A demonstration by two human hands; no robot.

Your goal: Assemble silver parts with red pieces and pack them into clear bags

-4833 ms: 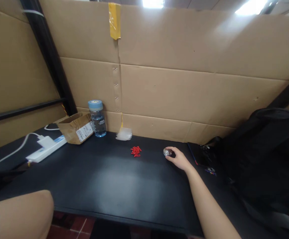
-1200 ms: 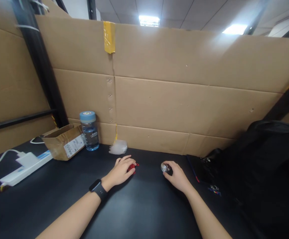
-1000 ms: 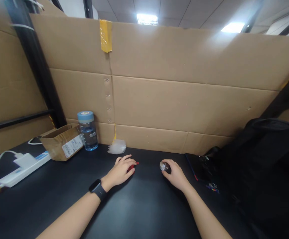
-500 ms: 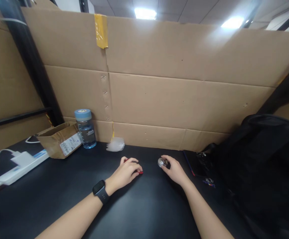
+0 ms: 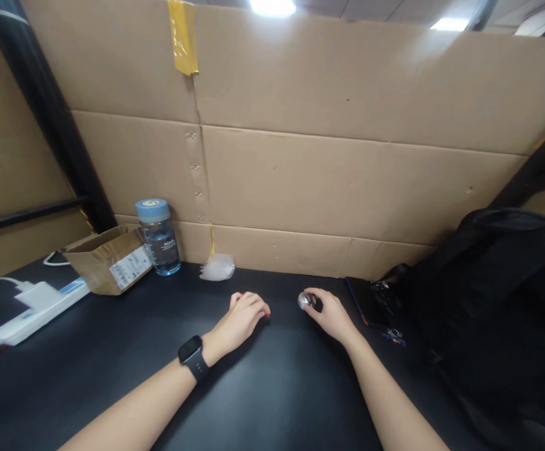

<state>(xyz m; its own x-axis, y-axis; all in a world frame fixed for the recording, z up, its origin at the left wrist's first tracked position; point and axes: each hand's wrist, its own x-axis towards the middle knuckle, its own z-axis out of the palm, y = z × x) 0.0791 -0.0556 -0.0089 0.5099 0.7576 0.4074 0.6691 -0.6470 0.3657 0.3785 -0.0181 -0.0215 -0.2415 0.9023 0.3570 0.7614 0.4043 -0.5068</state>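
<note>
My left hand (image 5: 245,318), with a dark watch (image 5: 190,351) on its wrist, is curled palm down over a small red object (image 5: 267,315). Only bits of red show at its fingertips and near the thumb, so its shape is hidden. To the right, the thumb and fingers of my right hand (image 5: 334,318) grip the side of a small, round, shiny object (image 5: 304,301), clear or silvery. It is low at the black tabletop (image 5: 272,388); whether it touches I cannot tell. A gap separates the two hands.
At the left are a white power strip (image 5: 32,319), an open cardboard box (image 5: 98,266) and a blue-capped water bottle (image 5: 160,244). A whitish plastic bundle (image 5: 217,268) lies by the cardboard wall (image 5: 272,181). A black bag (image 5: 493,313) and small keyrings (image 5: 394,337) are at the right.
My view has tipped slightly downward. The fingers of my left hand have drawn closer together, and less of the red object shows. My right hand keeps its grip on the round object.
</note>
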